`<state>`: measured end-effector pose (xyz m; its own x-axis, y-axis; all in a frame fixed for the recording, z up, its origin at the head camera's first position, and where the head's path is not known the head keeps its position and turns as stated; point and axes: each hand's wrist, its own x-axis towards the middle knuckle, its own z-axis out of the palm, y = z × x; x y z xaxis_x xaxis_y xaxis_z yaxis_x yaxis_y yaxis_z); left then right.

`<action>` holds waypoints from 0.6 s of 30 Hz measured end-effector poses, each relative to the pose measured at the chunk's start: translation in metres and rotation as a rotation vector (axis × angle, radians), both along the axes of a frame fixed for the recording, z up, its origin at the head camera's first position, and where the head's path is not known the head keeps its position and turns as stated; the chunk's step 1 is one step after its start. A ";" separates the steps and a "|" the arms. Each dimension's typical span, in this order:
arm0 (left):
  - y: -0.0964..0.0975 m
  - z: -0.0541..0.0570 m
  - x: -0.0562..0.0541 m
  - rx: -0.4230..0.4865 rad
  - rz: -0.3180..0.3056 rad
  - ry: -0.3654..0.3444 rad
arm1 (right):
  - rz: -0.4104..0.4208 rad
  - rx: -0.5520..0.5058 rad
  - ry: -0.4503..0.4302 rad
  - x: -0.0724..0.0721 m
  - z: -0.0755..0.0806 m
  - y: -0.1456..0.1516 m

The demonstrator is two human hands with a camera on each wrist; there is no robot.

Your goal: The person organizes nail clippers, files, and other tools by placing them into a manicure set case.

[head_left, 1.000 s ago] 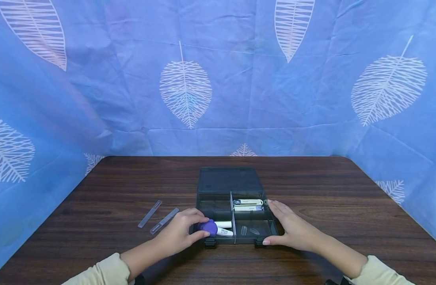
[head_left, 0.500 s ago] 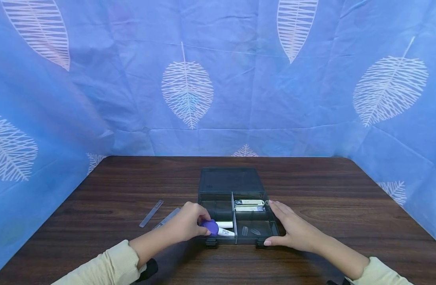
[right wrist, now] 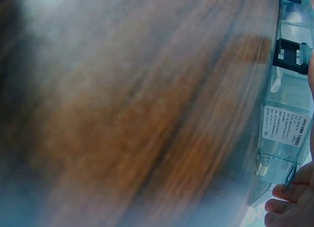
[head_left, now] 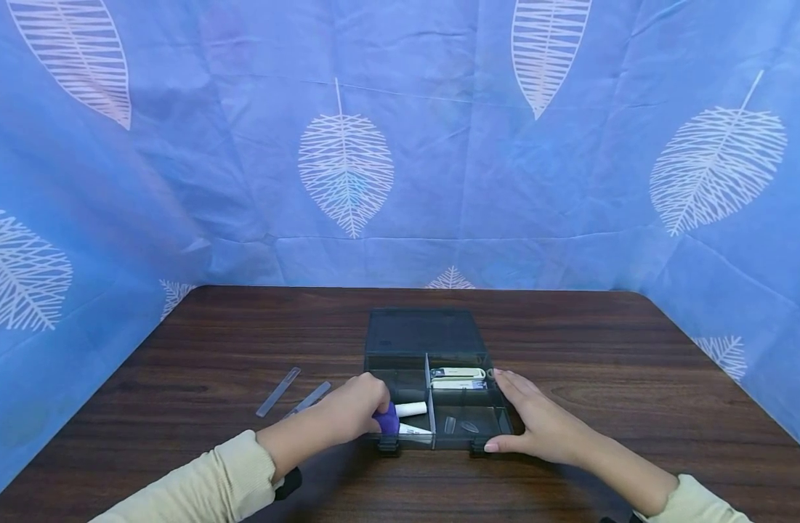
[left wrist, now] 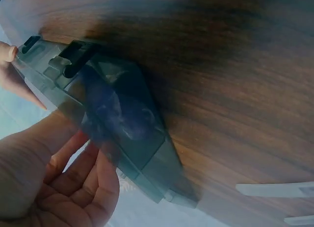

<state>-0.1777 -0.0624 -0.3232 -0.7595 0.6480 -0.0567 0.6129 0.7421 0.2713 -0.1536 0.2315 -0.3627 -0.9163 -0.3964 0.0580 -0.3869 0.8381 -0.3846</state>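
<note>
My left hand reaches over the left wall of a dark see-through compartment box. Thumb and fingers grip a rounded purple thing in the front left compartment; its kind is unclear, and the hand partly covers it. Beside it lie a white tube and a second white tube with print. In the left wrist view the purple thing shows blurred through the box wall. My right hand rests against the box's right side, fingers fairly straight, thumb near the front right latch.
The box lid lies back, open. Two pale nail clippers fill the back right compartment; small clear pieces lie in the front right one. Two clear strips lie on the brown table to the left. Blue cloth hangs behind.
My left hand has turned and shifted right, further over the box, and covers more of the purple thing. The first white tube has tilted slightly. My right hand stays put.
</note>
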 end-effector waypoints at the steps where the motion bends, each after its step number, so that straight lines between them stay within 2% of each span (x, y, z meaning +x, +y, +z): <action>1: 0.000 0.000 0.000 -0.002 0.001 -0.003 | 0.000 -0.001 0.000 0.000 0.000 0.000; 6: -0.002 -0.002 0.001 0.032 -0.004 0.007 | 0.005 -0.008 0.008 0.000 -0.002 0.001; 10: -0.009 -0.004 0.001 0.130 -0.023 0.053 | 0.010 -0.006 0.018 -0.001 -0.004 0.002; 13: -0.017 -0.005 -0.001 0.225 -0.034 0.098 | 0.010 0.000 0.023 -0.001 -0.005 0.002; 18: -0.033 -0.010 -0.003 0.367 0.009 0.220 | 0.006 0.005 0.026 -0.001 -0.006 0.003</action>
